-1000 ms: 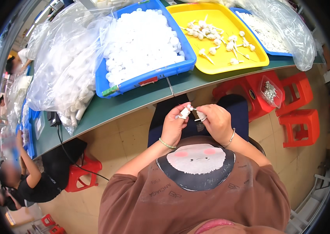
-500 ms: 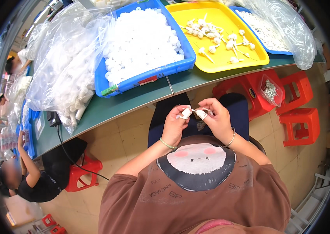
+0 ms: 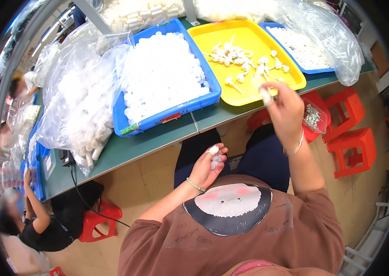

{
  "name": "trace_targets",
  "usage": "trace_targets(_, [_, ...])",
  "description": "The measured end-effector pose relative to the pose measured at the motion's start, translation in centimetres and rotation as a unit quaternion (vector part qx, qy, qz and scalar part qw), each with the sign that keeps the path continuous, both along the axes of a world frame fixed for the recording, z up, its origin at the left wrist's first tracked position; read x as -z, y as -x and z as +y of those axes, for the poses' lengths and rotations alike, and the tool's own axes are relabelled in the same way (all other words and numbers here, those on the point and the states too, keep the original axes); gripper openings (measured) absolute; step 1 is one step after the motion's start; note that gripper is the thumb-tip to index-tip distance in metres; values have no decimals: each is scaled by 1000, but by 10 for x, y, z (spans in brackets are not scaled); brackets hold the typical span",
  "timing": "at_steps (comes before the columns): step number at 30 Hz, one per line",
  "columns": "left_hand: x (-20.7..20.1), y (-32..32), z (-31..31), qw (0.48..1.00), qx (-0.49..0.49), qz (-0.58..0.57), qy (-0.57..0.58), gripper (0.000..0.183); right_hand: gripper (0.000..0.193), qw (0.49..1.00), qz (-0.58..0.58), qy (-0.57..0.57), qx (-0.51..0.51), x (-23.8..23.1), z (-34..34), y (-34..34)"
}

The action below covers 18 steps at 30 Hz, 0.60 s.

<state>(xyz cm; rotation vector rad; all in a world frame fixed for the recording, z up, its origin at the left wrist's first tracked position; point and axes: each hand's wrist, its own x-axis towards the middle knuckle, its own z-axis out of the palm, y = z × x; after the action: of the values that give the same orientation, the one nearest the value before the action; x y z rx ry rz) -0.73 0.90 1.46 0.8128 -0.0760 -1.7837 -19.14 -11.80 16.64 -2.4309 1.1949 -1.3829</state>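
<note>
My left hand [image 3: 209, 164] is held over my lap, its fingers curled round several small translucent white plastic pieces [image 3: 215, 160]. A white wrap covers its thumb. My right hand [image 3: 285, 110] is raised to the near edge of the yellow tray [image 3: 249, 99], its fingertips over the rim. Motion blurs those fingers, and I cannot make out whether anything is between them; the thumb there also has a white covering. In the tray lie several white knobbed parts with thin stems [image 3: 233, 56]. Left of it, a blue bin [image 3: 171, 110] is heaped with white plastic pieces [image 3: 162, 69].
A clear bag of white tubes [image 3: 77, 106] lies on the green table [image 3: 210, 118] at left. A blue tray of small white parts [image 3: 302, 46] is at right. Red stools [image 3: 348, 149] and a clear tub of small parts [image 3: 313, 117] stand right. A co-worker [image 3: 49, 225] sits left.
My hands have come apart: the right has moved up and right to the yellow tray, while the left has dropped slightly with its palm turned up. The view has shifted a little.
</note>
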Motion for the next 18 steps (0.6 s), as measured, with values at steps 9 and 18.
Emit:
trace_targets(9, [-20,-4,1,998,67,-18,-1,39,22,977,-83,-115,-159,6,14,12])
trace_targets(18, [-11,-5,0,988,72,83,104,48,19,876,-206,-351,-258,86,63,-6])
